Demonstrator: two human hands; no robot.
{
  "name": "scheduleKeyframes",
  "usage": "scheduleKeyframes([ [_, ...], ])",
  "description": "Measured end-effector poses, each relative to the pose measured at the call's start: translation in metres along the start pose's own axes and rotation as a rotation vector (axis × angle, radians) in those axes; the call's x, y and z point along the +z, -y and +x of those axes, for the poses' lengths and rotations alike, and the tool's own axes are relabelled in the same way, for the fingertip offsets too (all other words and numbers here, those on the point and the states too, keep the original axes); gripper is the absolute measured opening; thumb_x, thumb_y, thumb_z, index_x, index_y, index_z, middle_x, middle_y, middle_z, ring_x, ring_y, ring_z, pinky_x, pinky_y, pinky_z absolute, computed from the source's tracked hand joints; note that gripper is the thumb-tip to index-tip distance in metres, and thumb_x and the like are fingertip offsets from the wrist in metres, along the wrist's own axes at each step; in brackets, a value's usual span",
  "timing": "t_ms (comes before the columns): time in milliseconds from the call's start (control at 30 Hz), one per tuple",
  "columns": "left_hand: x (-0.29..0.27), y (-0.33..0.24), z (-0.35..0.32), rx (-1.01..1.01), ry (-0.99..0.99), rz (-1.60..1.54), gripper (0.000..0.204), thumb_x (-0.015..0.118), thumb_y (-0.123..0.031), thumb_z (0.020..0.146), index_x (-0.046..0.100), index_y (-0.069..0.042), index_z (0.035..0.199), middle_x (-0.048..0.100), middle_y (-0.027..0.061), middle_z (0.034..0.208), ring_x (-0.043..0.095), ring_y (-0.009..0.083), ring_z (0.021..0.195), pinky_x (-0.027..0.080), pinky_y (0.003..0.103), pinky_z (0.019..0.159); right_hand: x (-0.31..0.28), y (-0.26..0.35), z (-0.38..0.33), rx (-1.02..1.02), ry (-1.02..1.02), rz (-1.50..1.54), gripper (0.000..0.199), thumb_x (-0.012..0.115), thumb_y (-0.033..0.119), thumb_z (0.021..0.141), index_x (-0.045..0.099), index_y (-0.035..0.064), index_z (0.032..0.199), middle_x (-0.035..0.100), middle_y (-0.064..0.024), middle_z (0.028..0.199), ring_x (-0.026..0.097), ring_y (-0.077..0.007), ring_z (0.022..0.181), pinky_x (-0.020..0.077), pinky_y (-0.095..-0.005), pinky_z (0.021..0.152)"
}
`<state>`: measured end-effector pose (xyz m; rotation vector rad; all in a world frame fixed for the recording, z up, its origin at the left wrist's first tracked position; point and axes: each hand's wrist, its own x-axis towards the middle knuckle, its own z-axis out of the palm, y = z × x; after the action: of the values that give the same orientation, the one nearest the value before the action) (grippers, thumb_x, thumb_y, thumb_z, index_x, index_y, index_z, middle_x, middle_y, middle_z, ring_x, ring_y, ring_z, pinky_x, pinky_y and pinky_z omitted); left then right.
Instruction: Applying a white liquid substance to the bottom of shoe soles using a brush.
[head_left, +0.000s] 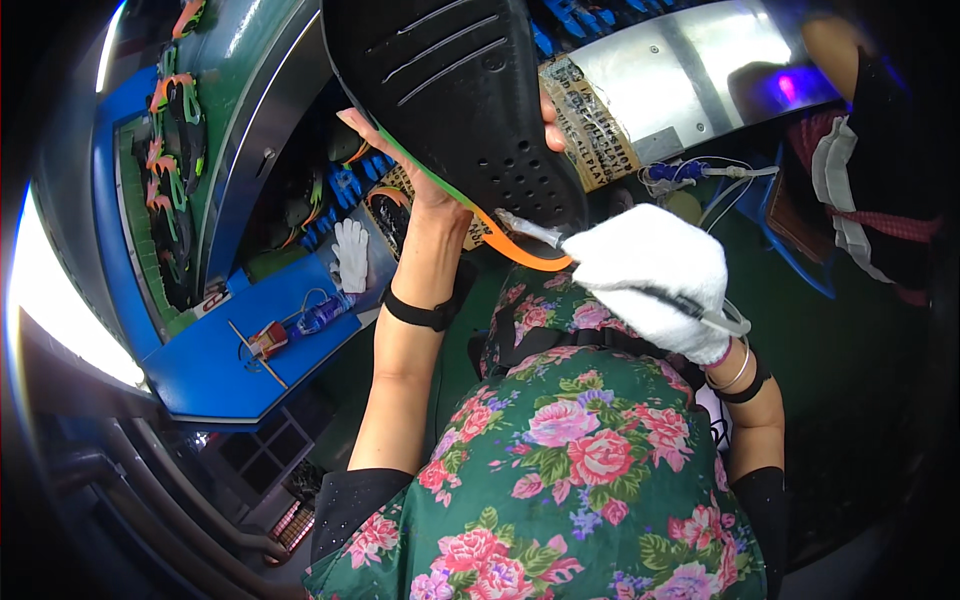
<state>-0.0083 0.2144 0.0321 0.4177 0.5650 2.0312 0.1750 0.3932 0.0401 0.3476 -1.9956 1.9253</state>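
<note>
Left hand gripped black shoe sole raised before chest; gloved right hand clenched brush, tip at orange-green edge; edge coating seemingly underway, extent unclear

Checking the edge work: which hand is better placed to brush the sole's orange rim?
Probably the right hand: gloved, it holds the brush at the rim. The left hand supports the sole.

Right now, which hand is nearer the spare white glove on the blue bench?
Left. The left hand holds the black sole just right of the white glove; the gloved right hand with the brush is farther right.
</note>
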Motion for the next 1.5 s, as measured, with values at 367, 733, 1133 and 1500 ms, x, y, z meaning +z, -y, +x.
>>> scheduleKeyframes([
  [367,-0.02,-0.013,0.009,0.013,0.143,0.137,0.136,0.045,-0.107,0.059,0.045,-0.004,0.147,0.061,0.0236,0.124,0.064,0.0379,0.105,0.056,0.049,0.089,0.008,0.007,-0.002,-0.137,0.098,-0.151,0.032,0.08,-0.001,0.077,0.08,0.0088,0.107,0.079,-0.0088,0.109,0.075,-0.0265,0.094,0.0598,-0.0357,0.079],
  [733,-0.018,-0.007,0.02,0.077,0.161,0.21,0.136,0.032,-0.107,0.066,0.037,-0.006,0.156,0.063,0.0251,0.123,0.066,0.0372,0.108,0.058,0.051,0.088,0.013,0.022,0.002,-0.107,-0.048,-0.236,0.028,0.083,-0.001,0.074,0.08,0.0097,0.1,0.08,-0.0088,0.101,0.076,-0.0258,0.095,0.0591,-0.0359,0.081],
  [1133,-0.003,0.003,0.017,-0.011,0.045,-0.038,0.134,0.038,-0.108,0.064,0.047,-0.004,0.147,0.064,0.0242,0.118,0.065,0.0352,0.1,0.054,0.047,0.09,0.005,0.013,-0.013,0.045,-0.15,-0.146,0.02,0.08,-0.007,0.075,0.077,0.0039,0.091,0.078,-0.0152,0.099,0.075,-0.0289,0.09,0.0592,-0.0372,0.079],
  [1500,-0.012,0.005,0.01,-0.012,0.002,-0.008,0.131,0.043,-0.108,0.062,0.052,-0.003,0.14,0.062,0.022,0.118,0.064,0.0336,0.1,0.053,0.044,0.088,-0.003,0.011,-0.014,0.052,-0.074,0.046,0.025,0.081,-0.002,0.076,0.08,0.0032,0.1,0.079,-0.0126,0.104,0.075,-0.0242,0.089,0.0599,-0.0349,0.075],
])
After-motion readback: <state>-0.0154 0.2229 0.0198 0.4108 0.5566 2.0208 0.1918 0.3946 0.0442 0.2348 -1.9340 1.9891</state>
